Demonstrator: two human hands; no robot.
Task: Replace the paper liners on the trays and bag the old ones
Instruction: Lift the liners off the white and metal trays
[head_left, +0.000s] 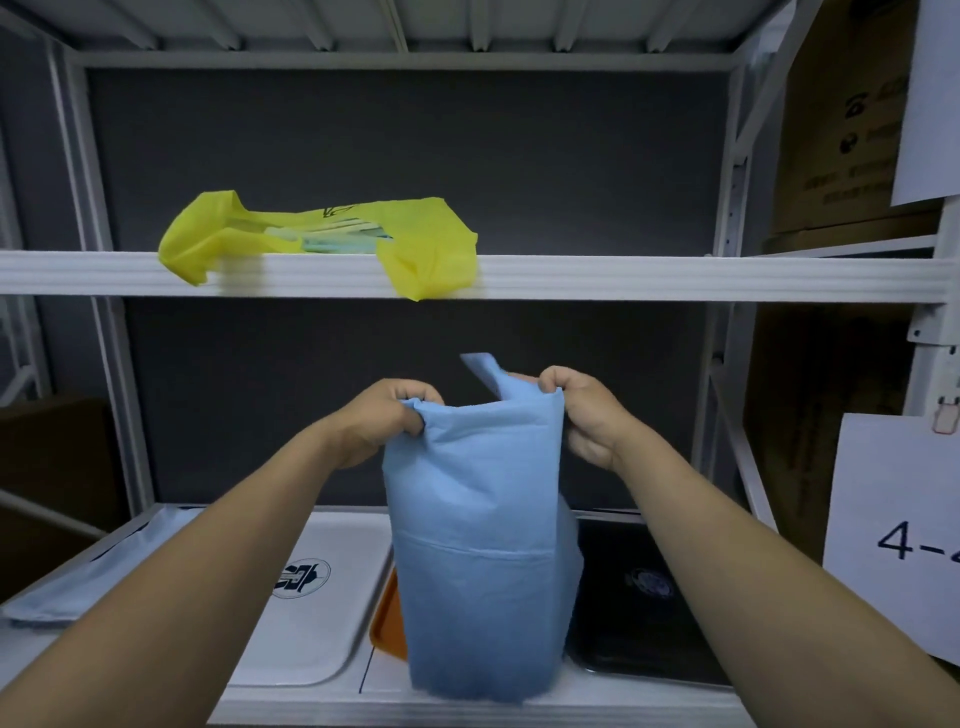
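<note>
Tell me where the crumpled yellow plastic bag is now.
In the head view the yellow plastic bag lies on the upper white metal shelf, left of centre, overhanging its front edge, above the blue paper liner.

Storeroom, as I see it. White metal rack (519, 278) before me, slotted uprights, dark wall behind. Cardboard boxes (841, 130) stacked in next bay on my right. Paper label (893, 530) marked "4-" clipped to rack post. Trays (311, 649) lined along my lower shelf.
</note>
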